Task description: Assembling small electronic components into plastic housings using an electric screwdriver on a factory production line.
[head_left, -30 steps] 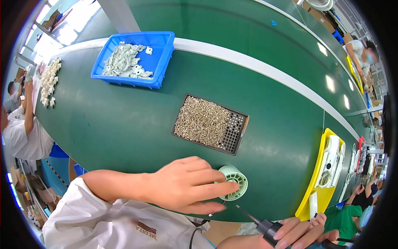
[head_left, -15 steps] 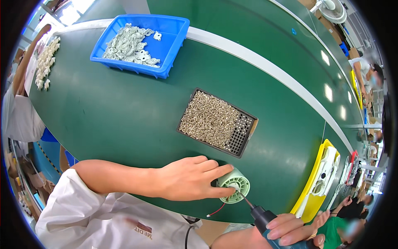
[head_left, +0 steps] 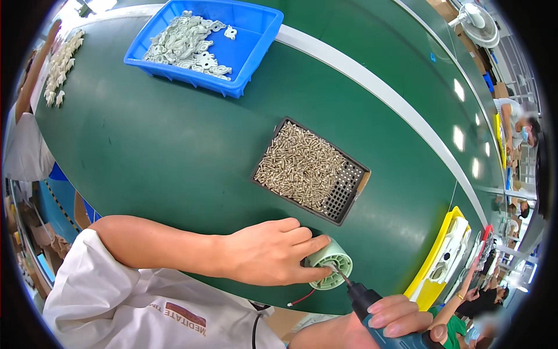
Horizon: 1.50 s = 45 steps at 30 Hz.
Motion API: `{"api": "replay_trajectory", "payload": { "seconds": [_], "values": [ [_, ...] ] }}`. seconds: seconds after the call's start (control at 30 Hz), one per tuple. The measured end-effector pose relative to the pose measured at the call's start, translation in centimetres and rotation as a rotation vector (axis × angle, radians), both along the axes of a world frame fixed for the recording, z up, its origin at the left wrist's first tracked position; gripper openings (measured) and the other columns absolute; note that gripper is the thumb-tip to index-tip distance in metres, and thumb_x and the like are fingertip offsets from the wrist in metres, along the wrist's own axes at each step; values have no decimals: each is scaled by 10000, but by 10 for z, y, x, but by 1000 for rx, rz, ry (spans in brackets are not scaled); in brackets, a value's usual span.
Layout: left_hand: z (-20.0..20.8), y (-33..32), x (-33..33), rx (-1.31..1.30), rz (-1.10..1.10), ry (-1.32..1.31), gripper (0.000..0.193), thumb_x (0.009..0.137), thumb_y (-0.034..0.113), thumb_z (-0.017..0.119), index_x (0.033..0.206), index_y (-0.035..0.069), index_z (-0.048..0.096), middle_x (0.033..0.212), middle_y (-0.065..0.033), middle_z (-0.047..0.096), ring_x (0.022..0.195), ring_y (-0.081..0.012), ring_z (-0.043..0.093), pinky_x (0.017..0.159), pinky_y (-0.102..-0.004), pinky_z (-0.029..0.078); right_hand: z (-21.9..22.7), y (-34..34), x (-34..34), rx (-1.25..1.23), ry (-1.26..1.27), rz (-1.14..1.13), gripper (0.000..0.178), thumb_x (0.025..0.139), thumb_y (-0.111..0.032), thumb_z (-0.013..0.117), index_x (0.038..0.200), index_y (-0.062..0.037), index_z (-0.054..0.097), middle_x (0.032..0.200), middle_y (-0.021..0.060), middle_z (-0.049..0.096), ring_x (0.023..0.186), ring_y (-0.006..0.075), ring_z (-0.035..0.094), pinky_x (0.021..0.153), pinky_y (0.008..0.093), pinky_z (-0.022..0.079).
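My left hand [head_left: 273, 253] grips a pale green round plastic housing [head_left: 332, 259], with thumb and fingers at its near and far sides. The housing lies on its side on the green table, its ribbed open end turned toward the right. A thin red wire with a small white plug [head_left: 301, 299] trails from beneath it. In my right hand [head_left: 401, 317] is a teal and black power screwdriver [head_left: 369, 302]. Its bit reaches into the open end of the housing; the exact contact point is too small to make out.
Beyond the housing sits a black perforated tray [head_left: 343, 195] heaped with small metal screws [head_left: 299, 166]. A blue bin [head_left: 253, 35] with pale plastic parts stands at the far left. To the right is a yellow tray [head_left: 427, 285] of white parts. Co-workers [head_left: 514, 125] sit along the table.
The view has shifted slightly, so the bin sits higher in the picture. Both hands keep their holds, and the screwdriver's bit still points into the housing. At right, a co-worker's arm has stretched out.
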<state>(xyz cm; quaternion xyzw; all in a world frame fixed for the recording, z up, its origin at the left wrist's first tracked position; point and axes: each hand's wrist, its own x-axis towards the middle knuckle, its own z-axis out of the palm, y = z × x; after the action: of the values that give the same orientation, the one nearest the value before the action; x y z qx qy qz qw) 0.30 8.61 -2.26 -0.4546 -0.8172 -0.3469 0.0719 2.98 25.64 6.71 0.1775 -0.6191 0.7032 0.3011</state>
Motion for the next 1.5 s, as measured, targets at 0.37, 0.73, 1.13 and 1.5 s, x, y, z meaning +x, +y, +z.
{"api": "replay_trajectory", "payload": {
  "seconds": [0.37, 0.73, 1.13, 1.5],
  "values": [
    [-2, 5, 3, 34, 17, 24, 329, 736, 96, 587, 1057, 138, 642, 1064, -156, 588, 678, -153, 470, 644, -261, 441, -6, -4, -7, 64, 6, -70, 692, 861, -644, 423, 1137, -9, 426, 695, 151, 537, 455, 239, 473, 404, 356, 413],
    [5, 7, 7, 2, 23, 13, 317, 746, 163, 558, 1041, 93, 646, 1057, -194, 595, 721, -194, 487, 777, -296, 470, -14, -7, -13, 31, 45, -198, 723, 883, -659, 341, 1094, 20, 473, 639, 108, 510, 402, 197, 432, 344, 332, 388],
    [6, 8, 5, -34, 17, 59, 308, 735, 104, 591, 1038, 100, 646, 1040, -180, 596, 697, -175, 474, 770, -299, 470, -20, 3, -7, 115, 46, -29, 443, 914, -329, 461, 1145, 45, 401, 762, 68, 461, 677, 161, 484, 618, 306, 445],
    [9, 4, -3, -30, -39, -16, 416, 767, 84, 585, 1171, 179, 589, 1084, -150, 595, 710, -177, 518, 796, -336, 472, 34, 45, 1, -406, 62, -282, 621, 843, -633, 430, 995, -41, 542, 719, 90, 529, 555, 222, 481, 524, 353, 437]
  ]
}}
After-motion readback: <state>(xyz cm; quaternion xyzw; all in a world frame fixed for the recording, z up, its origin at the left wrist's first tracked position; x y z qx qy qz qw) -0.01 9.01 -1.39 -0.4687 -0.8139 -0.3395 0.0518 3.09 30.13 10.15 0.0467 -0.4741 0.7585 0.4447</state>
